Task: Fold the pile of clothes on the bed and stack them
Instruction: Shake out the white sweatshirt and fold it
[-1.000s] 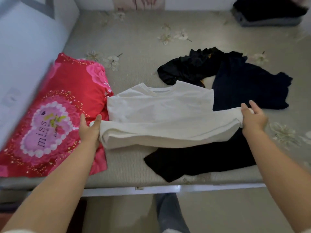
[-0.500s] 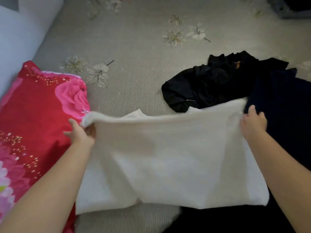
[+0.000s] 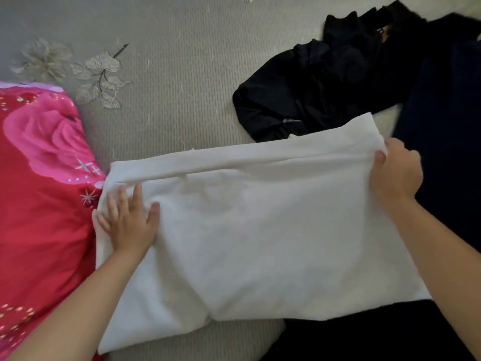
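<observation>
A white shirt [image 3: 260,230] lies folded across the bed in front of me, its far edge doubled over. My left hand [image 3: 128,220] presses flat on the shirt's left end, fingers spread. My right hand [image 3: 397,173] grips the shirt's far right corner, thumb over the fold. A crumpled black garment [image 3: 325,84] lies just beyond the shirt. A dark navy garment [image 3: 447,142] lies at the right, partly under my right arm. Another black garment [image 3: 364,337] pokes out beneath the shirt's near right edge.
A red and pink flowered pillow [image 3: 44,191] lies at the left, touching the shirt's left end. The grey mattress cover [image 3: 182,74] with pale flower prints stretches bare beyond the shirt.
The lifted near half of the shirt has been carried over and laid down onto its far half. My left hand has let go and now presses flat. The camera has leaned in closer.
</observation>
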`<state>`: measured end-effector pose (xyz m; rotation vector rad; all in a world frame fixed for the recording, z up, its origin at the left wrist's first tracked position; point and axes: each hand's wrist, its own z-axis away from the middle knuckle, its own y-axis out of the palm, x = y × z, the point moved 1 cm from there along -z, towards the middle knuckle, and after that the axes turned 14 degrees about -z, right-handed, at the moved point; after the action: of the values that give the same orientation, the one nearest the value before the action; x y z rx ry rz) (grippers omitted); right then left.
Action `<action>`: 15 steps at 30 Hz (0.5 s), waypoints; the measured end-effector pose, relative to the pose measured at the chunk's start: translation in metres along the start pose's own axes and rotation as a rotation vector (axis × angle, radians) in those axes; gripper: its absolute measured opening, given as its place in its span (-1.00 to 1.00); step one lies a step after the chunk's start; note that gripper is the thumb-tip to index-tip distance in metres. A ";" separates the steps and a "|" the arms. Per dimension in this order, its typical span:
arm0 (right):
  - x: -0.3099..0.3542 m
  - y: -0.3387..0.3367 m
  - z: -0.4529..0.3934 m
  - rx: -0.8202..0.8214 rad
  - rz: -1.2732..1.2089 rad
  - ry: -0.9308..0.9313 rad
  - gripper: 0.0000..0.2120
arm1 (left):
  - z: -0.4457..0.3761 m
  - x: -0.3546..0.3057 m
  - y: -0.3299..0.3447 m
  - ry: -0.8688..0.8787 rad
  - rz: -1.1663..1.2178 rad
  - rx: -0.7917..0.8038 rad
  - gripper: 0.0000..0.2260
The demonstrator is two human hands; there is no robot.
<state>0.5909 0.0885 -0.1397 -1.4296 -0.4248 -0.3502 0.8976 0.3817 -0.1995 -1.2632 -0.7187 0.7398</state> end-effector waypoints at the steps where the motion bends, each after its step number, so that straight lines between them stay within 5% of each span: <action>1: -0.002 -0.005 -0.005 -0.016 0.012 -0.028 -0.71 | -0.001 -0.005 0.000 0.038 -0.006 0.032 -0.20; 8: -0.028 0.012 -0.026 0.183 0.008 0.074 -0.63 | -0.009 -0.019 0.011 0.098 -0.164 0.174 -0.45; 15: -0.062 -0.038 0.059 0.184 -0.107 0.253 -0.41 | 0.036 -0.022 -0.003 0.082 -0.041 0.136 -0.36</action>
<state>0.5142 0.1416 -0.1312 -1.1686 -0.3187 -0.5571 0.8562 0.3835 -0.1925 -1.1451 -0.6159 0.6882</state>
